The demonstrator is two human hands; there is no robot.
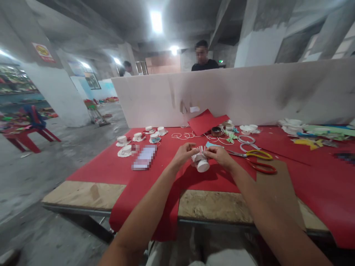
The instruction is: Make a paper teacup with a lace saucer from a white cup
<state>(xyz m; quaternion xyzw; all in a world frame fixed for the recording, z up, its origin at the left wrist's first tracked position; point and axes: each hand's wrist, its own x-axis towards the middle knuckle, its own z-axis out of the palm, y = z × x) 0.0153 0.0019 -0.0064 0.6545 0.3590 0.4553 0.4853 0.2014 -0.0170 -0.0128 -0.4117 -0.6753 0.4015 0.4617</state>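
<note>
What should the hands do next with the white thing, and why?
Perhaps the right hand could press a strip outward while the left hand steadies the white piece: narrow strips fan from its end, and similar pieces nearby have wide rims.

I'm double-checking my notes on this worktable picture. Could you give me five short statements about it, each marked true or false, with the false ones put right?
1. The left hand and right hand are both on one white fringed piece. True.
2. The scissors are in the right hand. False: they lie off to its right, held by neither hand.
3. Several white hat-shaped pieces lie to the left of the left hand. True.
4. The table covering is blue. False: it is red.
5. The scissors have one yellow handle and one red handle. True.
</note>
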